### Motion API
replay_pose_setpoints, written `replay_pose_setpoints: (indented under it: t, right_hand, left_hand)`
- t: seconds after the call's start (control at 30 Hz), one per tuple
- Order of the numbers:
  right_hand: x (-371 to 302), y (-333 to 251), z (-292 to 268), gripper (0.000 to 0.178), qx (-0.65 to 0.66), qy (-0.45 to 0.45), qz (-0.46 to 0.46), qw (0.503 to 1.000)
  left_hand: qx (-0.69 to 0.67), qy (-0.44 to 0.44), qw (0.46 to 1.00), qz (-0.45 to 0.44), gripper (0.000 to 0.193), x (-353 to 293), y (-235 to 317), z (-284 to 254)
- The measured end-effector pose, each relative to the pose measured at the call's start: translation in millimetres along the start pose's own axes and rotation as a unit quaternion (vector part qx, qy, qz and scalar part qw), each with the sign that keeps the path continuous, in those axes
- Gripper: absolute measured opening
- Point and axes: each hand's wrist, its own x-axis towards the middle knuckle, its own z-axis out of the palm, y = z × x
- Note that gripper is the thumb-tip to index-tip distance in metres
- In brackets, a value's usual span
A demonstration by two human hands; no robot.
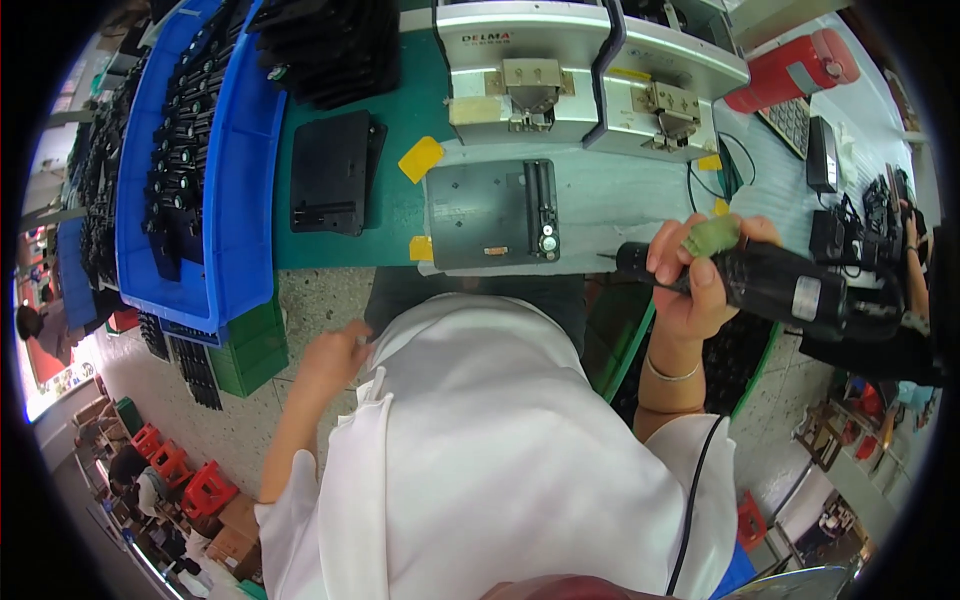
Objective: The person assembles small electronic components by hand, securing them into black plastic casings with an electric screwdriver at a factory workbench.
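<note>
A head-worn fisheye looks down on the nearby workbench (400,218), its rim seemingly warped.

Driver (775,285) black with a whitish label (806,298), finger wrap (712,236) on right hand (692,308) light green, panel (475,215) dark grey, sheet (600,205) under it pale whitish, tape pieces (421,159) at its left yellow, mat (400,215) farther left teal-green. Far side: machines (478,75) silver-grey, bottle (795,72) at right red; left: bin (245,180) blue, parts (185,150) inside mostly black. Near: top (520,450) plain white, floor (315,300) speckled grey, stools (208,488) at left red.
</note>
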Motion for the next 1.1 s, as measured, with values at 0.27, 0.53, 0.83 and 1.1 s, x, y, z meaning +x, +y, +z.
replay_pose_setpoints:
  t: [0.27,0.53,0.83,1.1]
  right_hand:
    - [-11.4,18.3,-5.4,0.051,-0.022,0.023,-0.037,0.999]
    - [-16.0,13.7,-7.2,0.047,-0.030,0.072,-0.028,0.997]
    - [-3.7,22.2,-8.5,0.046,-0.031,0.059,-0.020,0.998]
    - [-2.3,24.0,-8.5,0.046,-0.055,0.073,-0.034,0.995]
  left_hand:
    - [0.026,0.219,0.916,0.335,0.090,73.3,144.1,-81.5]
    - [0.078,0.208,0.909,0.353,0.101,87.2,139.6,-75.2]
    - [0.096,0.189,0.925,0.314,0.099,68.0,137.6,-74.5]
    - [-0.003,0.251,0.948,0.193,0.097,15.3,107.1,-95.7]
